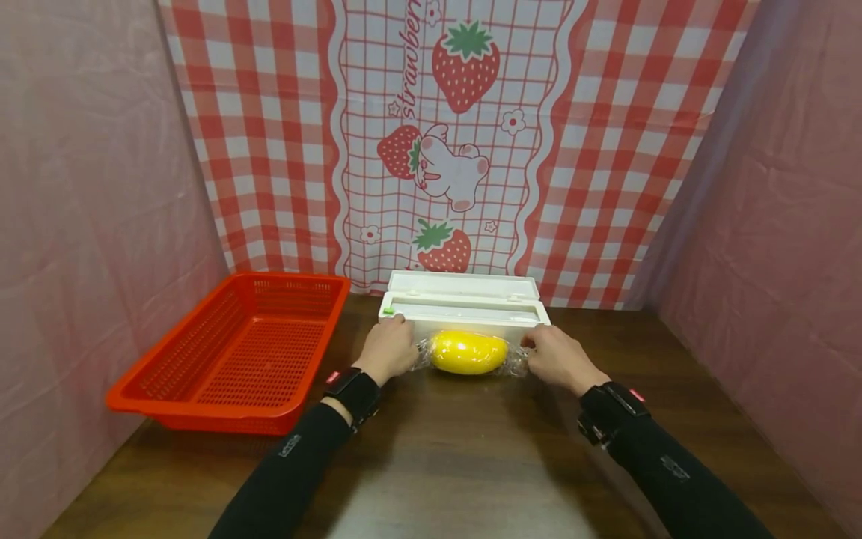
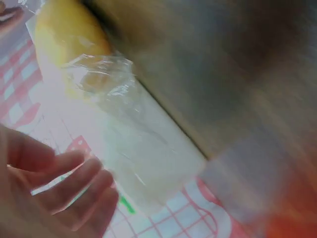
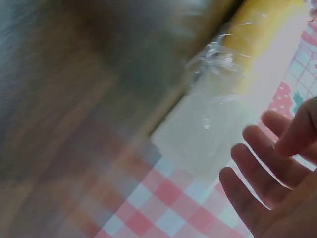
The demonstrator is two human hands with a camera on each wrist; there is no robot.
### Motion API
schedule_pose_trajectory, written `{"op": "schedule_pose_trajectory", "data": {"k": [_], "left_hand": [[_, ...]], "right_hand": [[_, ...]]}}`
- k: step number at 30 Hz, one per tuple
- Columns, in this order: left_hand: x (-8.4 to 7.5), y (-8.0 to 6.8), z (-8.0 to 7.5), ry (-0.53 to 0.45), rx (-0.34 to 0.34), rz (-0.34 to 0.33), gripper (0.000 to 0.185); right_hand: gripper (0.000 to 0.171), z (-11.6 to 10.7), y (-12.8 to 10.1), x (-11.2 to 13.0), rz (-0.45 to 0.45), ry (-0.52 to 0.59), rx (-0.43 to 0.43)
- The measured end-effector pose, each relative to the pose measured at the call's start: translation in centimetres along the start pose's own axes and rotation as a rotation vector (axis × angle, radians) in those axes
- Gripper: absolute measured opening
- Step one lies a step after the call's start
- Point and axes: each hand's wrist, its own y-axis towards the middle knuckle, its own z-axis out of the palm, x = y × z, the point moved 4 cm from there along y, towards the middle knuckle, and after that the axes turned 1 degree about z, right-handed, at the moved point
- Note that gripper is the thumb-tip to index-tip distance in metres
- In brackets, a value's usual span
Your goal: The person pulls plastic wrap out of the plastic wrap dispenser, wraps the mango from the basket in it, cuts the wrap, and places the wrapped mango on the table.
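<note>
A glossy yellow mango (image 1: 468, 352) with clear plastic film around it lies against the front of a white cling film dispenser (image 1: 465, 308), whose lid (image 1: 463, 284) stands raised. Crumpled film (image 2: 101, 74) bunches at both ends of the mango. Beside the dispenser's left end is my left hand (image 1: 390, 347), its fingers loosely bent with nothing seen between them in the left wrist view. My right hand (image 1: 557, 356) is by the right end, fingers spread and relaxed in the right wrist view. Whether either hand touches the film is unclear.
To the left, a red plastic basket (image 1: 269, 404) with slotted walls sits on the brown wooden table (image 1: 465, 464). A red checked strawberry cloth (image 1: 283, 150) hangs behind the dispenser. Pale pink cloth walls (image 1: 761, 262) flank both sides.
</note>
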Motion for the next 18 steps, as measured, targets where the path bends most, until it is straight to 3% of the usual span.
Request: {"op": "schedule_pose_trajectory", "data": {"k": [4,7,12,18], "left_hand": [[-1.5,0.6,-0.5,-0.020,-0.080,0.116,0.034],[-2.7,1.1,-0.3,-0.026,-0.021,0.196,0.050],[-4.8,1.9,1.0,0.057,0.116,0.289,0.072],[-5.8,2.3,3.0,0.159,0.166,0.281,0.090]], "right_hand": [[0.030,-0.5,0.5,1.2,-0.043,0.032,-0.047],[0.035,-0.3,1.0,2.2,-0.069,0.060,-0.019],[0.051,0.9,2.1,3.7,-0.115,0.077,0.064],[0.071,2.7,3.0,5.0,-0.153,0.076,0.121]]}}
